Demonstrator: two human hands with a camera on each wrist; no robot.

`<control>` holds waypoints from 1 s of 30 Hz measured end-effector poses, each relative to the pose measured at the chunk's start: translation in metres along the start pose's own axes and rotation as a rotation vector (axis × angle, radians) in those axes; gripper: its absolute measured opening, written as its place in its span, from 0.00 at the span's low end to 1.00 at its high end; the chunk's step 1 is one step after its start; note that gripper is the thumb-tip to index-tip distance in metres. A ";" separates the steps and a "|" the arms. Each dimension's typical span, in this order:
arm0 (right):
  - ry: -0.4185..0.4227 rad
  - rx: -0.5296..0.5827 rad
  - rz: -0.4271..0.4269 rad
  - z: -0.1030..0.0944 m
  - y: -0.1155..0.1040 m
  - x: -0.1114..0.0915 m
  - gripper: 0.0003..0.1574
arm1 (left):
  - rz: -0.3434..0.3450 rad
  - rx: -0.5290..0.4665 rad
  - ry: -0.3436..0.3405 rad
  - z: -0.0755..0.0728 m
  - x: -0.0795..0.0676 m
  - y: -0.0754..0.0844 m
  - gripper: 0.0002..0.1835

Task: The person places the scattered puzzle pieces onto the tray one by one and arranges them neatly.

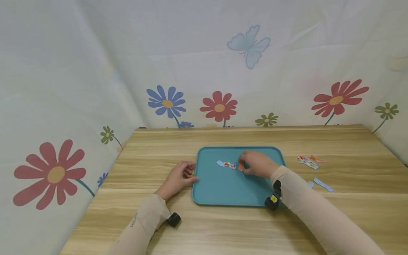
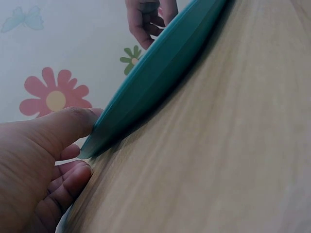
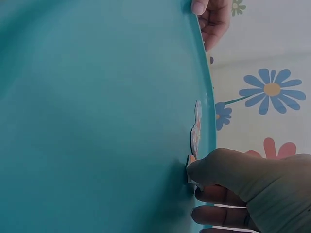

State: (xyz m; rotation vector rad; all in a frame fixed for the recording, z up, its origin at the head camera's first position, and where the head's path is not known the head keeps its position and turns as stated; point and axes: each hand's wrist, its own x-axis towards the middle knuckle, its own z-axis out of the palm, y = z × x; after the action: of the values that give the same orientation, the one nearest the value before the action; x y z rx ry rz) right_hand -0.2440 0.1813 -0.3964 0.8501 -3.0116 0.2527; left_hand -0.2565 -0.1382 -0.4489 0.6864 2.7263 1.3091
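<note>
A teal tray [image 1: 220,191] lies on the wooden table. My left hand [image 1: 179,180] is at its left edge, the thumb over the rim and the other fingers bent along the outside. Over the tray, my right hand [image 1: 259,164] pinches a small orange cutout piece [image 1: 241,166] between thumb and fingers, close to the tray surface. The fingers hide much of this piece. Just left of it lies a flat light-blue and multicoloured cutout [image 1: 227,164], also seen in the right wrist view as a thin strip [image 3: 196,128] near the rim.
Right of the tray, on the table [image 1: 357,212], lie a multicoloured cutout [image 1: 307,162], an orange cutout [image 1: 317,159] and a light-blue strip [image 1: 323,185]. A small light-blue piece [image 1: 310,184] shows partly beside the right sleeve. A flowered cloth [image 1: 191,63] hangs behind the table.
</note>
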 end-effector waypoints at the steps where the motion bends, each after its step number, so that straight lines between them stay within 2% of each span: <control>1: 0.001 0.000 -0.001 0.000 -0.001 0.000 0.12 | 0.002 0.000 0.000 0.000 0.000 0.000 0.27; 17: -0.001 0.028 0.011 -0.002 -0.003 -0.002 0.14 | -0.006 0.012 -0.010 0.000 0.000 -0.001 0.28; 21: 0.002 0.052 0.020 -0.007 -0.005 -0.005 0.18 | -0.002 0.020 -0.007 0.000 -0.001 0.000 0.28; 30: 0.002 0.028 0.028 -0.025 -0.010 -0.014 0.21 | 0.010 0.017 -0.010 -0.001 0.001 0.000 0.28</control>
State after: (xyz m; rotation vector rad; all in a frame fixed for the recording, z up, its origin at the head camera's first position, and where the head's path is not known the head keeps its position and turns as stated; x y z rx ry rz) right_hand -0.2279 0.1834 -0.3711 0.8101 -3.0265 0.2967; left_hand -0.2571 -0.1385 -0.4482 0.7066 2.7330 1.2822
